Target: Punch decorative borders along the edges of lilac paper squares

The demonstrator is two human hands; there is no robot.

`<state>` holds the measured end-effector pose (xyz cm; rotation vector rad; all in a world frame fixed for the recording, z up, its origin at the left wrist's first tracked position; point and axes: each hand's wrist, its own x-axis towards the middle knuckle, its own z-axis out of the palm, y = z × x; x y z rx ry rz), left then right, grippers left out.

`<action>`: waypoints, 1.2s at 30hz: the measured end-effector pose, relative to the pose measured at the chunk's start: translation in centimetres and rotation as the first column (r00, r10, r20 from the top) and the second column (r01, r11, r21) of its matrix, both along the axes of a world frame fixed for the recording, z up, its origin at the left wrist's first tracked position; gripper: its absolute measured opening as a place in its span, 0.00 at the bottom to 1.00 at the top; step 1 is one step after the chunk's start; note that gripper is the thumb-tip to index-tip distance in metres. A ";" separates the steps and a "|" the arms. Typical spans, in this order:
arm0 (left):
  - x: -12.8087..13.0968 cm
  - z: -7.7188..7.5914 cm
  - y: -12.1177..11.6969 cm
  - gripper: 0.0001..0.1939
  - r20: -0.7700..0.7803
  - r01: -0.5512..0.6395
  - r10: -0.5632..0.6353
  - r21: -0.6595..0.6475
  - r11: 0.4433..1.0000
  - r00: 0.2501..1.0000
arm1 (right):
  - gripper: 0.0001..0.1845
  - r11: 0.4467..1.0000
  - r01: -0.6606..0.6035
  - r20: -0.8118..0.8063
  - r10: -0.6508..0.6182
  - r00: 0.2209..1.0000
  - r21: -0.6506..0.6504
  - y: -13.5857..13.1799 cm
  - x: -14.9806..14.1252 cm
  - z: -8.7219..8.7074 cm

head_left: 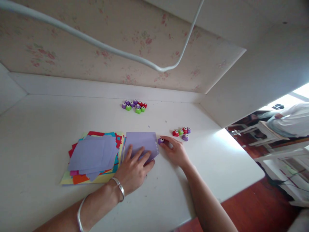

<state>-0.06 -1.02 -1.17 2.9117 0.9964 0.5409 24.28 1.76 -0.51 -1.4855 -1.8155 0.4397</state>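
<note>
My left hand [134, 170] lies flat with fingers spread on a purple sheet of paper [141, 140], pressing it to the white table. Small pale punched marks run down the sheet's right edge. At that edge, the thumb and fingers of my right hand [175, 152] pinch a small purple paper punch [160, 141] with a white-and-black top. Whether the sheet's edge sits inside the punch I cannot tell. Left of the sheet is a loose pile of coloured papers [93, 153], purple ones on top. Just beyond my right hand stand several red, green and purple punches [181, 132].
Another cluster of small punches [131, 104] stands near the back of the white table [48, 116]. A white cable [116, 51] hangs across the floral wall. To the right, past the table's edge, a person in white clothing [291, 120] is beside other white furniture.
</note>
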 end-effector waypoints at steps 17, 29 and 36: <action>0.5 -0.2 0.1 0.16 0.107 0.007 -0.010 0.027 1.000 0.994 | 0.13 0.999 0.039 0.005 -0.038 0.999 -0.017 0.4 -0.7 0.2; 0.6 -0.5 -0.1 0.15 0.148 -0.004 -0.003 0.049 0.999 0.989 | 0.14 0.998 0.046 -0.028 -0.047 0.998 -0.031 0.6 -0.8 0.0; 0.6 -0.4 -0.1 0.15 0.141 0.004 -0.009 0.038 0.999 0.990 | 0.14 0.999 0.042 -0.026 -0.042 0.999 -0.005 0.6 -0.8 -0.1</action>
